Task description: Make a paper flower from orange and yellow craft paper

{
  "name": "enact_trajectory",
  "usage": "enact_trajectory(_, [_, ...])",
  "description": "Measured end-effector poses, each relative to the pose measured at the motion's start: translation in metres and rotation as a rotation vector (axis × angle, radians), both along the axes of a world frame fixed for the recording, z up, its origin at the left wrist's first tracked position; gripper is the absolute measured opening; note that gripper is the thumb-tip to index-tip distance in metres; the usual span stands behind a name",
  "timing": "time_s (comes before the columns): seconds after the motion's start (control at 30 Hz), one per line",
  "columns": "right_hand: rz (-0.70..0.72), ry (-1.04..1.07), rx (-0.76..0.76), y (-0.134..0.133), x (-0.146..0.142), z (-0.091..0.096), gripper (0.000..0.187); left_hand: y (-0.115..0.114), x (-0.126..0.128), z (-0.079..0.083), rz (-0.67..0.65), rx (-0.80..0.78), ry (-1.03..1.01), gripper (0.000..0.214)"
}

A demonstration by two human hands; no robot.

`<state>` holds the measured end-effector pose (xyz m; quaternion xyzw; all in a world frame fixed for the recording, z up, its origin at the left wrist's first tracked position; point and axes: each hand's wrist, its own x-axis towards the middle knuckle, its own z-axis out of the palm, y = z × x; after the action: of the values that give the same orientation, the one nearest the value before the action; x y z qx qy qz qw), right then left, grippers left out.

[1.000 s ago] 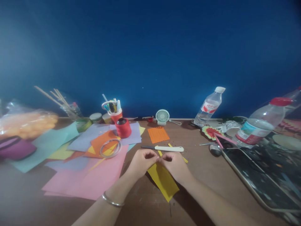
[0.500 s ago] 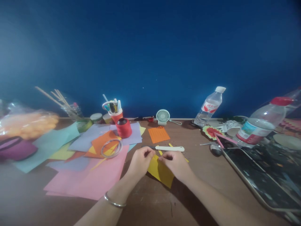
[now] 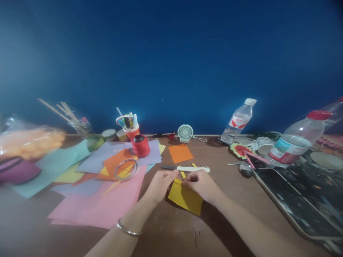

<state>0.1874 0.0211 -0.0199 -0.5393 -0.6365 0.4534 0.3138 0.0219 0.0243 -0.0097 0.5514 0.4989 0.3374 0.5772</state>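
A small yellow sheet of paper (image 3: 184, 198) with a crease near its far edge is tilted over the table in front of me. My right hand (image 3: 200, 185) pinches its far edge between thumb and fingers. Beside the sheet's left corner is my left hand (image 3: 162, 185), its fingers stretched out and no longer curled round the edge; whether a fingertip still touches the paper is hard to see. Just beyond both hands lies a craft knife (image 3: 193, 169) with a white handle and dark blade. Narrow yellow paper strips (image 3: 182, 174) lie beside it.
Behind the knife is a creased orange sheet (image 3: 180, 154), then a small fan (image 3: 185, 132). Coloured papers (image 3: 93, 207), a tape roll (image 3: 127, 169) and a red thread spool (image 3: 140, 146) occupy the left. A phone (image 3: 292, 203) and bottles (image 3: 294, 141) stand or lie right.
My left hand has straightened its fingers and eased off the paper's edge. My right hand has shifted slightly, and the yellow sheet has turned a little, showing more of its crease.
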Motion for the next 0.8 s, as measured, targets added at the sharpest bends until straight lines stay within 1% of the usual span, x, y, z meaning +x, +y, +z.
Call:
enact_trajectory(0.13, [-0.008,-0.023,0.031,0.001,-0.001,-0.002,0.019,0.0,-0.001,0.006,-0.042,0.16,0.269,0.025])
enact_trajectory(0.2, [-0.008,-0.031,0.038,0.001,-0.001,-0.001,0.018,-0.001,0.0,0.008,-0.044,0.193,0.324,0.02])
enact_trajectory(0.27, [-0.001,-0.04,0.047,0.001,-0.001,0.001,0.018,-0.001,0.001,0.008,-0.043,0.212,0.322,0.019])
enact_trajectory(0.33, [0.008,-0.047,0.067,0.001,0.001,0.004,0.017,0.001,0.0,0.005,-0.015,0.238,0.287,0.017])
enact_trajectory(0.47, [-0.006,-0.043,0.107,0.004,0.007,0.006,0.016,0.005,-0.003,-0.005,0.08,0.263,0.242,0.019])
enact_trajectory(0.57, [-0.01,-0.026,0.101,0.008,0.012,0.006,0.016,0.008,-0.005,-0.012,0.12,0.259,0.228,0.021])
enact_trajectory(0.8, [-0.111,0.029,0.063,0.014,0.023,0.004,0.017,0.01,-0.009,-0.021,0.239,0.24,0.145,0.026])
